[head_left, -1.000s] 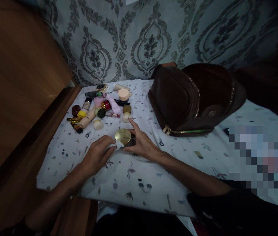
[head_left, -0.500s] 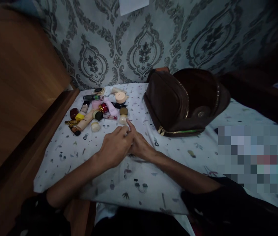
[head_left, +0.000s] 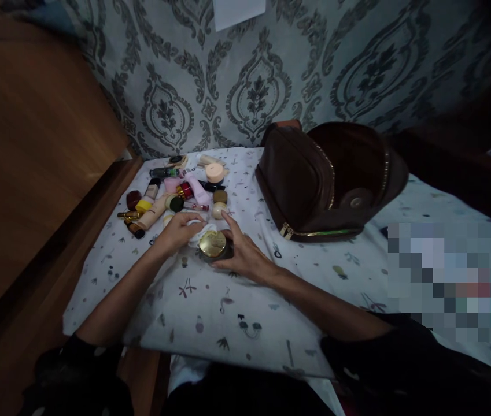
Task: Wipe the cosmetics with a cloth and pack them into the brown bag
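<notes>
A round jar with a shiny gold lid [head_left: 213, 245] is held low over the cloth by my right hand [head_left: 247, 252], thumb and fingers curved around its right side. To the left of the jar, my left hand [head_left: 180, 232] has its fingers half bent, thumb and index finger apart, and appears clear of the lid. A pale patch lies between its fingertips and the jar; I cannot make out what it is. Just beyond the right fingertips sits a small cream-coloured jar [head_left: 218, 210]. Part of another pale jar [head_left: 168, 219] shows behind the left hand.
Several cosmetics lie beyond my hands, among them a pink tube [head_left: 199, 189], a beige tube [head_left: 152, 214] and a peach-lidded jar [head_left: 214, 172]. An unzipped brown bag [head_left: 297, 179] stands at the right. A wooden panel [head_left: 37, 156] borders the left; a patterned curtain [head_left: 258, 92] hangs behind.
My hands were pressed together with the jar hidden from sight. The left hand has moved away to the left and its fingers have loosened, so the gold lid now shows. The right hand stays nearly in place.
</notes>
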A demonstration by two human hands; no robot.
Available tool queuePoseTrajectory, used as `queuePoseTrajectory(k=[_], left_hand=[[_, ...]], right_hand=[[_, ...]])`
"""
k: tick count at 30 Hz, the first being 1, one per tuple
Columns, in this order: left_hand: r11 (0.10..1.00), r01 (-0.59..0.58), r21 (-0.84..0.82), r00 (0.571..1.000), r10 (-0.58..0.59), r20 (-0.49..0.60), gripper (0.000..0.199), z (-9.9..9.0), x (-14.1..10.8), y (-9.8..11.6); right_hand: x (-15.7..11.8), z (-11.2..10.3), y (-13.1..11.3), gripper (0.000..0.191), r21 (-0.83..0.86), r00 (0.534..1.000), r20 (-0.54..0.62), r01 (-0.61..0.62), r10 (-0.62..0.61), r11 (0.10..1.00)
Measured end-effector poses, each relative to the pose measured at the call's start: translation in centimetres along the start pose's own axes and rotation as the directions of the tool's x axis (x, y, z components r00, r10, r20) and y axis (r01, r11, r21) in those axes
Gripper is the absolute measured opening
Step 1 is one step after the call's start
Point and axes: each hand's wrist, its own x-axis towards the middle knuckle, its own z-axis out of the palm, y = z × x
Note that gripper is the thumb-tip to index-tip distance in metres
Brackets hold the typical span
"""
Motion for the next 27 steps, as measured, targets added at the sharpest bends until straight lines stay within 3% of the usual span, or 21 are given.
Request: queuePoseTrajectory(k=[4, 8, 14, 18, 22, 27], left_hand=[[0.998, 0.05, -0.022, 0.999, -0.051, -0.02, 0.03, -0.1, -1.6, -1.2], [0.993, 0.1, -0.062, 0.993, -0.104, -0.059, 0.033, 0.4, -3.6, -2.1], [0.968, 0.141, -0.209, 0.985, -0.159, -0.072, 0.046, 1.0, -5.9, -1.7], [0.974, 0.035, -0.222, 0.992, -0.062, -0.114, 0.048, 0.9, -6.5, -1.2], [0.985, -0.061, -0.162, 0.988, 0.037, -0.147, 0.04, 0.3, -6.3, -1.2], [0.958, -0.282, 0.061, 0.934, 0.288, -0.21, 0.03, -0.4, -5.0, -1.6]], right_hand=[[-0.1, -0.1, 0.1, 0.098, -0.033, 0.995, 0.021, 0.1, -0.099, 0.994], [-0.1, 0.0, 0.1, 0.067, -0.14, 0.972, -0.035, 0.225, -0.232, 0.964], [-0.1, -0.1, -0.6, 0.061, -0.239, 0.978, -0.07, 0.175, -0.196, 0.955], [-0.2, -0.2, -0.8, 0.055, -0.145, 0.975, -0.107, 0.177, -0.194, 0.973], [-0.1, 0.0, -0.5, 0.05, 0.07, 0.984, -0.12, 0.142, -0.133, 0.987], [0.2, 0.0, 0.2, 0.052, 0.298, 0.999, -0.049, 0.037, -0.023, 0.954]])
